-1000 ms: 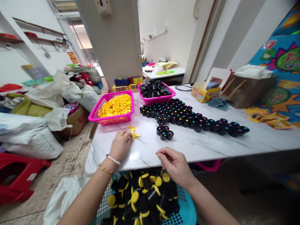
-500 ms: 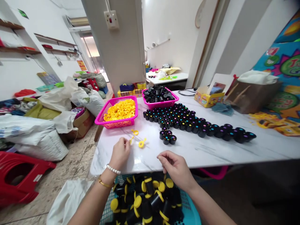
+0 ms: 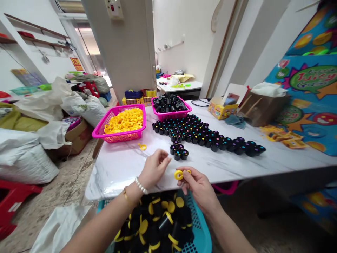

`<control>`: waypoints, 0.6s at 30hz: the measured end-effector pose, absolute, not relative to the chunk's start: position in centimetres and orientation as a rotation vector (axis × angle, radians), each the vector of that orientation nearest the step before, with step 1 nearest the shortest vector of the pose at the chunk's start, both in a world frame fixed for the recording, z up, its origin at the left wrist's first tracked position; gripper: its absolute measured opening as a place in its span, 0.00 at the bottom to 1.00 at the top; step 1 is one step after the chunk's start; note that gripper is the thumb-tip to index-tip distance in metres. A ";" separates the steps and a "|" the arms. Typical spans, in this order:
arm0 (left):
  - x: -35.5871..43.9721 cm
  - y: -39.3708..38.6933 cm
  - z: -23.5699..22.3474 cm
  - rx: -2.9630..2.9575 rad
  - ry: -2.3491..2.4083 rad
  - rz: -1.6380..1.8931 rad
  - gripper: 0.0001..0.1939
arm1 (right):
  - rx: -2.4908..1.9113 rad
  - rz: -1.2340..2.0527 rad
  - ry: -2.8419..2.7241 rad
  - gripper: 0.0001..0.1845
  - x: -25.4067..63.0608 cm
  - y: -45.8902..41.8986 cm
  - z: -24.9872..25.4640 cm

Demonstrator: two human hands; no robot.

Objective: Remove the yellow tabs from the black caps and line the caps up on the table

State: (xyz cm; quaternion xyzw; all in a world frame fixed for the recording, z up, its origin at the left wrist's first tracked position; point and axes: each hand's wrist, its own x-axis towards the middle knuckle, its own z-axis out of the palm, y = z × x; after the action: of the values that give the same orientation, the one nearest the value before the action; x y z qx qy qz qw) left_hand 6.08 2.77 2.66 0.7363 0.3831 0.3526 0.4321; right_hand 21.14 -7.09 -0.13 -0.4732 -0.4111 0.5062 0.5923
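My right hand (image 3: 198, 184) pinches a yellow plastic ring piece (image 3: 178, 175) between thumb and fingers, above the table's front edge. To its left, my left hand (image 3: 155, 168) is closed, thumb close to the curled fingers; what is in it, if anything, I cannot make out. Another yellow ring piece (image 3: 143, 147) lies on the table beyond my left hand. A small cluster of black cups (image 3: 177, 154) with coloured dots inside stands just past my hands. Below them, a teal basket (image 3: 204, 225) holds many black cylinders (image 3: 164, 224) with yellow caps.
A pink basket (image 3: 98, 133) of yellow ring pieces stands at the table's left. Behind, another pink basket (image 3: 172, 115) holds black parts. Rows of black cups (image 3: 201, 138) stretch rightward. A yellow box (image 3: 222, 109) and brown bag (image 3: 265, 107) stand at the right.
My left hand has moved right from the loose yellow ring pieces, towards my right hand. A yellow ring piece now shows in my right hand. Fewer loose pieces lie on the table.
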 end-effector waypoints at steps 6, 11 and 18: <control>8.7 8.5 1.3 2.138 1.061 0.802 0.18 | -1.205 1.194 -0.868 0.20 22.1 -7.9 -0.3; 9.2 8.5 2.2 2.155 1.111 0.781 0.11 | -1.190 1.225 -0.854 0.18 21.8 -8.0 -0.3; 2.7 1.3 2.0 2.024 1.234 0.821 0.18 | -1.333 1.284 -1.008 0.16 22.2 -8.2 0.6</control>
State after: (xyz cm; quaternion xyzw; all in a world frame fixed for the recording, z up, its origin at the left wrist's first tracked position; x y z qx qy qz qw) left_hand 2.65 1.30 1.96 0.7667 0.4673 0.3110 0.3114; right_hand 22.21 -8.22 0.57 -0.5497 -0.4157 0.5296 0.4945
